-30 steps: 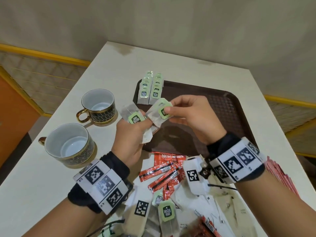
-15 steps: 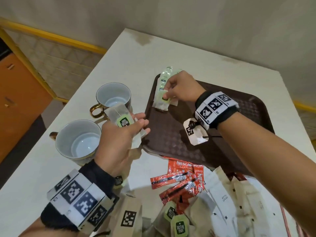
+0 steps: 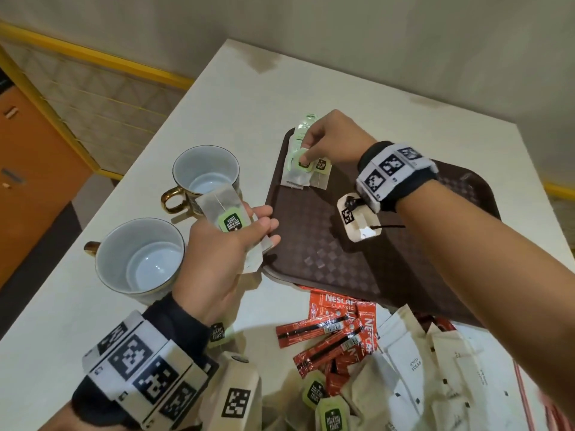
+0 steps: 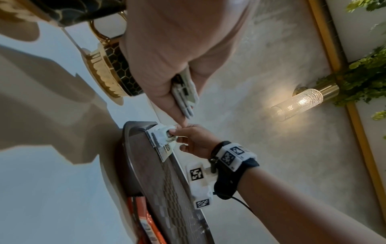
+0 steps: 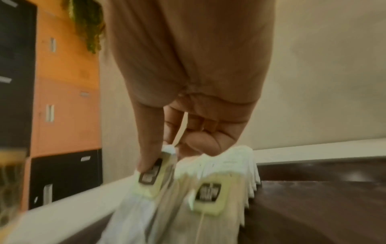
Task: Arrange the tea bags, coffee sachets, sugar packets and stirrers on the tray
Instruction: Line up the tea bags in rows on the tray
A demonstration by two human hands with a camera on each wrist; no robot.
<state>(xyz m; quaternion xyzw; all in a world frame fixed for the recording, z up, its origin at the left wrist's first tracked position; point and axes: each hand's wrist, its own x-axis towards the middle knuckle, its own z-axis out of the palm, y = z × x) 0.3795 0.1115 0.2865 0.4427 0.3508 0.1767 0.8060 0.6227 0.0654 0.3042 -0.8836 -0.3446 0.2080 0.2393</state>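
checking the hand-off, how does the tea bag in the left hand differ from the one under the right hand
The left hand holds its tea bag in the air beside the tray, near the cups; the right hand pinches its tea bag down on the tray's far left corner. The left bag stands apart from the others; the right one fronts a row of bags. Both are pale sachets with green tags.
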